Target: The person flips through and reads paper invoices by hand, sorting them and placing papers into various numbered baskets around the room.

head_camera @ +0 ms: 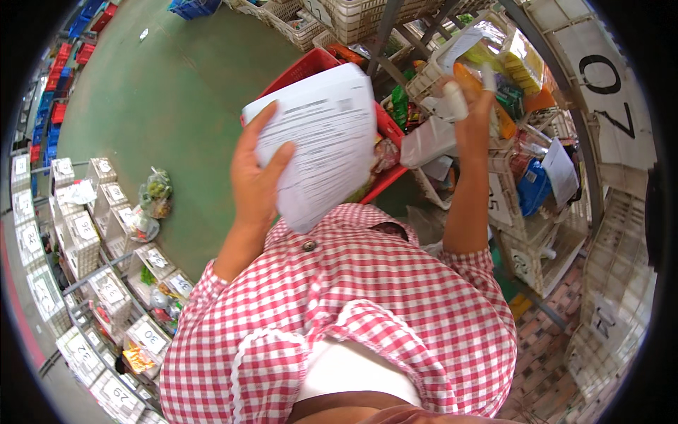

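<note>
My left hand (259, 164) grips a stack of printed paper sheets (323, 143), thumb on top, above a red plastic crate (389, 183). To the right, my right hand (471, 103) is raised at a pale plastic crate (424, 82) filled with packaged goods. White coverings are on some of its fingers; the hand is blurred, and whether it holds anything is unclear. Beside it are an orange package (469, 79) and a stack of yellow packages (522, 61). A translucent white plastic bag (429, 142) hangs just below that hand.
Numbered crates (598, 79) stand on a metal rack at the right, one holding a blue package (533, 185). More numbered crates (108, 291) fill racks at the left. Bagged vegetables (156, 193) lie on the green floor. White crates (296, 26) and a blue crate (194, 8) are farther off.
</note>
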`<action>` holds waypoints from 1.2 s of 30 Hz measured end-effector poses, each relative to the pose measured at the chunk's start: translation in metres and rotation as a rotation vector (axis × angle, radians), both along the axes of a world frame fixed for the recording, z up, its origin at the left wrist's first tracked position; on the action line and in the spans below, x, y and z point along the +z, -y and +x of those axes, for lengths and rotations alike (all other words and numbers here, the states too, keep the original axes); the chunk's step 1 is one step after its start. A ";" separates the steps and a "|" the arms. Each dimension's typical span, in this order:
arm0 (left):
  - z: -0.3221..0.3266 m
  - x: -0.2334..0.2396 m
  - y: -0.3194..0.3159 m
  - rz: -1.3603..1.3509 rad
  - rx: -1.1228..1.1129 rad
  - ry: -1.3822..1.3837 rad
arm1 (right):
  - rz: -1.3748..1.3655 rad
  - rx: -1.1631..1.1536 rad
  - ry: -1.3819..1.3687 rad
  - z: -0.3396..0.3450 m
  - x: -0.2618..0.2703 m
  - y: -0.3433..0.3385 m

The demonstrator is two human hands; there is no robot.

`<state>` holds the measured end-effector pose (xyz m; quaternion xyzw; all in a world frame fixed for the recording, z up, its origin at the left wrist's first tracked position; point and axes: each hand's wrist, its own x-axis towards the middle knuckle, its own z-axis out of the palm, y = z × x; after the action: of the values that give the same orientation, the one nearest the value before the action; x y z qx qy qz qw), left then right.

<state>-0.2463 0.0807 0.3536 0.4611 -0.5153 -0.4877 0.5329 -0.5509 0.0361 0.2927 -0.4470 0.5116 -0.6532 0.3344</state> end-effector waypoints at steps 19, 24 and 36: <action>-0.065 -0.031 0.008 -0.195 -0.441 -0.111 | -0.019 -0.059 -0.021 0.069 -0.006 -0.121; -0.041 -0.059 0.017 -0.150 -0.493 -0.049 | -0.039 0.081 0.013 0.070 -0.008 -0.119; 0.026 -0.117 -0.037 0.476 -0.080 -0.177 | 0.310 0.262 0.744 0.147 -0.098 -0.105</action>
<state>-0.2207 0.1173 0.2370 0.5083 -0.3554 -0.6543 0.4326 -0.4036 0.1416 0.1945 -0.1864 0.3870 -0.6372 0.6399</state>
